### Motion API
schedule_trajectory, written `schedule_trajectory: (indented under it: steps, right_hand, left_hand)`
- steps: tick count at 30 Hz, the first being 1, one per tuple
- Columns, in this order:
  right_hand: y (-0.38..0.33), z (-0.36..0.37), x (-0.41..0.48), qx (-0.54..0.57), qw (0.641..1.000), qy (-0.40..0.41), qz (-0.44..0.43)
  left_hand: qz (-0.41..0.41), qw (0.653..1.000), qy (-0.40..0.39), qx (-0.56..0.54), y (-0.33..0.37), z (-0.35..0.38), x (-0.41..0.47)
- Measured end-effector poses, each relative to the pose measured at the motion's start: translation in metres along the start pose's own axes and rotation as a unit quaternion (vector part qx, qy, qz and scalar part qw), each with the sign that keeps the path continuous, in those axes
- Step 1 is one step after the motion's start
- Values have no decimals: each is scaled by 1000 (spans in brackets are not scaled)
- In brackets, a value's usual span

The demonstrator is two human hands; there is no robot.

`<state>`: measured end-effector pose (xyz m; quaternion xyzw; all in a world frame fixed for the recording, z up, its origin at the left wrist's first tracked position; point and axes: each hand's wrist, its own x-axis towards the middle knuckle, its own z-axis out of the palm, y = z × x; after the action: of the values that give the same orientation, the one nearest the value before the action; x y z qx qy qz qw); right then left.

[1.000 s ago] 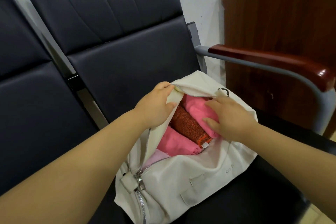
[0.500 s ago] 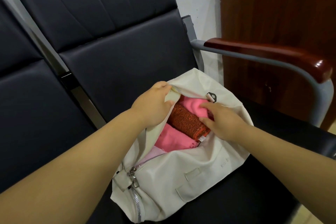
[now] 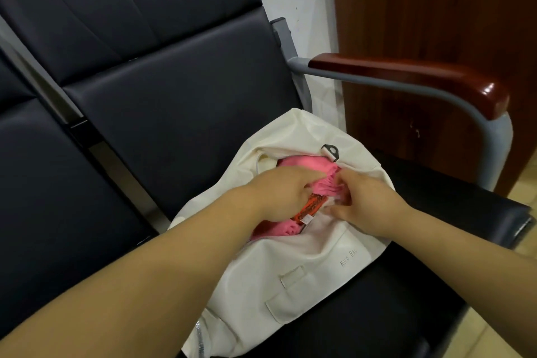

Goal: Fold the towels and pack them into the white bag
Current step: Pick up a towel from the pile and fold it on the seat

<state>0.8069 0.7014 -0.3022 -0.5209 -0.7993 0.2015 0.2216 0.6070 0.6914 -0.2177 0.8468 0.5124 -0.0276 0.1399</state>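
Cream-white bag, bright pink towel, rust-orange towel, black seats, reddish-brown wooden armrest

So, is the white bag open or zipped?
Open: the white bag gapes, pink towel and orange towel showing, left hand and right hand in its mouth.

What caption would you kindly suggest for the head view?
Packing: left hand and right hand meet on a bunched pink towel, beside an orange towel, inside the white bag.
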Motion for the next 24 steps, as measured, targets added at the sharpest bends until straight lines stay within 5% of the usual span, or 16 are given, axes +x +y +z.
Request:
schedule_trajectory:
  steps: [7, 12, 17, 24]
  right_hand:
    - [6, -3, -5, -7, 999, -44, -5]
    - [16, -17, -16, 25, 998, -53, -6]
    - [10, -29, -4, -75, 984, -150, -66]
    - [4, -33, 18, -30, 969, -234, -75]
  left_hand:
    - [-97, 989, -74, 88, -18, 18, 12]
    - [-80, 993, -66, 57, -21, 24, 14]
    - [-87, 992, -75, 54, -17, 28, 14]
    - [-103, 993, -43, -30, -30, 32, 15]
